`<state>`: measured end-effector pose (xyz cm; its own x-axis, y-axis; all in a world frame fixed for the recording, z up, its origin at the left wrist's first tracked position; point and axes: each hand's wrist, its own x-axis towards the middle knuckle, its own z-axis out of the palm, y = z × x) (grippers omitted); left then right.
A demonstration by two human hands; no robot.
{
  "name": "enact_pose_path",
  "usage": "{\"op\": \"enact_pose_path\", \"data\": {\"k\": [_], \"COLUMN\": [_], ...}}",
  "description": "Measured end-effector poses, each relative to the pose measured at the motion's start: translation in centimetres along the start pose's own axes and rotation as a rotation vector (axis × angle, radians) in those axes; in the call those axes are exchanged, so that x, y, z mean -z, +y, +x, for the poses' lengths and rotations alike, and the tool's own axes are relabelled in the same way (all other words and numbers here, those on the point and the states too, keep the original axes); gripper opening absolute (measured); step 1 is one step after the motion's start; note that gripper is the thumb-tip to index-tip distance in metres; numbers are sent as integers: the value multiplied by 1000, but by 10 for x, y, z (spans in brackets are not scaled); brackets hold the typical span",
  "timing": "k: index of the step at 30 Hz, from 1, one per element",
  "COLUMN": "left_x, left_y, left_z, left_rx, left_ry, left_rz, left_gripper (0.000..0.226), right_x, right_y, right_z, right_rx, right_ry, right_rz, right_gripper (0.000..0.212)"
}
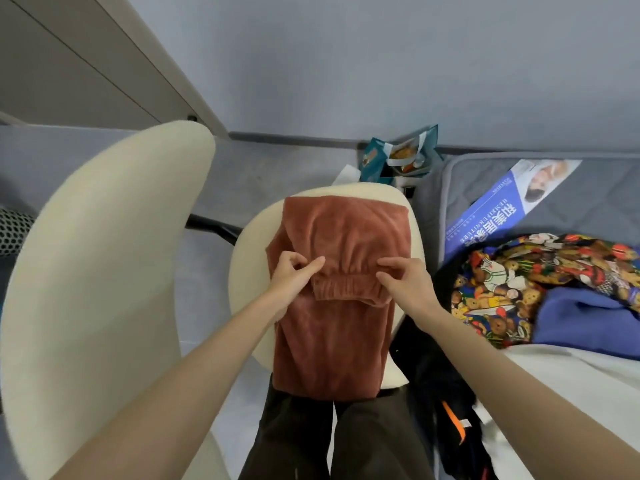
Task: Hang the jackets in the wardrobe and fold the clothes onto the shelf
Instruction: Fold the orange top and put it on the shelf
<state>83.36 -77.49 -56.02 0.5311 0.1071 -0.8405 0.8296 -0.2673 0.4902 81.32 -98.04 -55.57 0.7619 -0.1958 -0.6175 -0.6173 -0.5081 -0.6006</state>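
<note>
Rust trousers (332,341) lie folded on a cream seat (247,237). The left hand (292,273) and right hand (407,280) each pinch, it seems, the gathered waistband (346,284).

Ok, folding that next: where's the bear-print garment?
The bear-print garment lies at the right of the head view, on the grey mattress, beside the blue garment, the blue leaflet beyond it.

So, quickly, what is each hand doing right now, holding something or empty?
Left hand: pinches the rust-brown trousers at the waistband.
Right hand: pinches the same waistband at its other end.
</note>
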Motion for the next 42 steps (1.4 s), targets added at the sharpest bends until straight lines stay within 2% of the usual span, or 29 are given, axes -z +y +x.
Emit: {"op": "enact_pose_path", "data": {"k": [4,6,9,12,15,17,19,21,22,25,27,29,32,34,35,37,38,40,42], "left_x": [-17,-20,-13,-4,-3,-4,-9,-19,-25,-35,-30,-23,-15,-10,-8,-3,-2,2,2], "left_y": [-4,-1,13,29,28,23,25,28,27,18,7,-1,3,20,30,53,64,84,99], "left_z": [15,20,26,29,33,33,27,28,31,50,68,81,89,87,87,92,98,112,125], "left_rx": [36,-2,-188,-376,-318,-340,-597,-829,-865,-699,-580,-535,-620,-773,-837,-865,-820,-650,-469], "left_ry": [67,87,178,215,180,286,419,391,338,219,156,99,109,204,268,328,297,122,-49], "left_rz": [-53,-15,-21,-19,202,400,592,809,940,1217,1239,1250,1298,1207,1146,1077,1085,1174,1285], "left_gripper": [46,43,31,32,25,27,36,52,60,73,73,72,67,49,36,18,24,59,80], "right_x": [-7,-5,3,7,-1,-9,-13,-17,-20,-27,-31,-31,-23,-13,-9,-4,-3,-2,-2], "right_y": [7,4,-6,-13,-9,-3,-3,-7,-8,-2,10,17,18,11,5,-8,-14,-24,-33], "right_z": [3,3,4,8,17,18,17,20,24,41,52,58,65,75,81,95,103,121,138], "right_rx": [74,121,188,250,164,100,227,420,471,421,381,398,489,550,553,496,442,327,257], "right_ry": [20,40,107,196,78,51,156,181,139,-46,-119,-147,-45,82,124,139,103,-28,-126], "right_rz": [4,41,102,86,-66,-331,-450,-460,-487,-606,-659,-617,-501,-455,-445,-467,-492,-567,-698], "right_gripper": [30,33,38,43,49,55,61,68,70,69,67,61,44,31,32,51,65,94,102]}}
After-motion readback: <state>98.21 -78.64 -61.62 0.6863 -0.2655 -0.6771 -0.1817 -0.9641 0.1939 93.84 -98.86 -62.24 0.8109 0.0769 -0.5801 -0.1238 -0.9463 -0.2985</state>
